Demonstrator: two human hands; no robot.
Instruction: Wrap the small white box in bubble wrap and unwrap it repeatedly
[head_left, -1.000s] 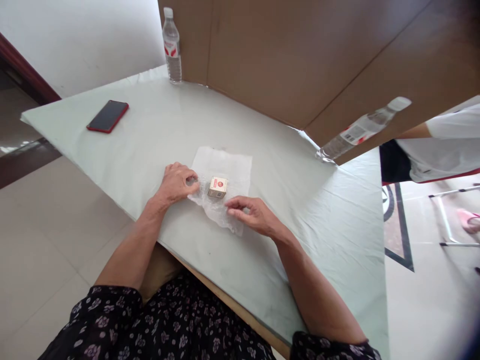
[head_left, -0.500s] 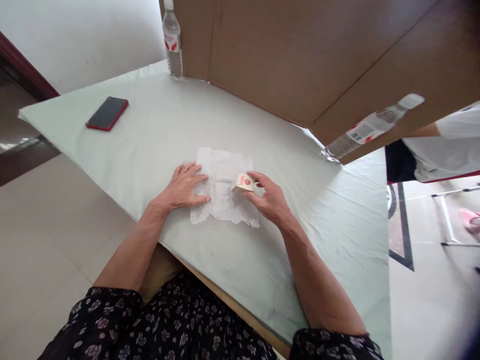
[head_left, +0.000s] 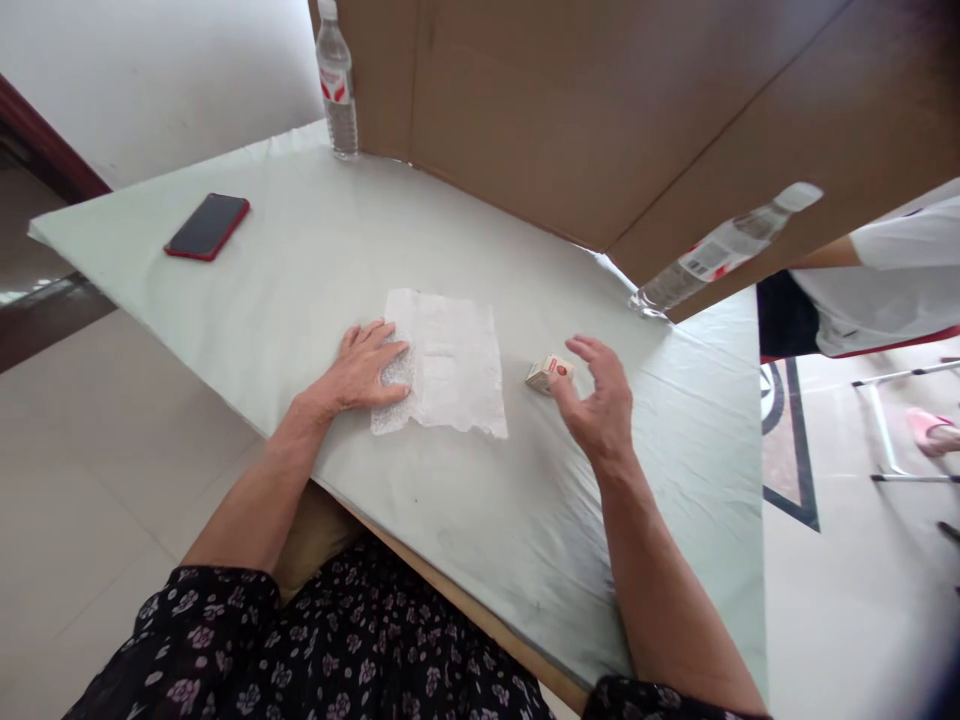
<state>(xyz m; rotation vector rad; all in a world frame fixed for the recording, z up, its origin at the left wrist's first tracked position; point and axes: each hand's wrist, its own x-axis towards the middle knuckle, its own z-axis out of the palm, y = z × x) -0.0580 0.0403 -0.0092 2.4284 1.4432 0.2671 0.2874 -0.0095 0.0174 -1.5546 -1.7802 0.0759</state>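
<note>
I have the left hand (head_left: 366, 372) spread on the translucent bubble-wrap sheet (head_left: 459, 375); the right hand (head_left: 602, 405) gapes wide by the small cream cardboard box (head_left: 540, 375) (contact unclear) on the table (head_left: 285, 270), beside the sheet.

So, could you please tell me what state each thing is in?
Bubble wrap, spread open
Small box, looks closed
Phone, lying flat, screen dark
Left bottle, upright, capped
Right bottle, capped
Left hand, spread on the bubble wrap
Right hand, open beside the small box, contact unclear
</note>
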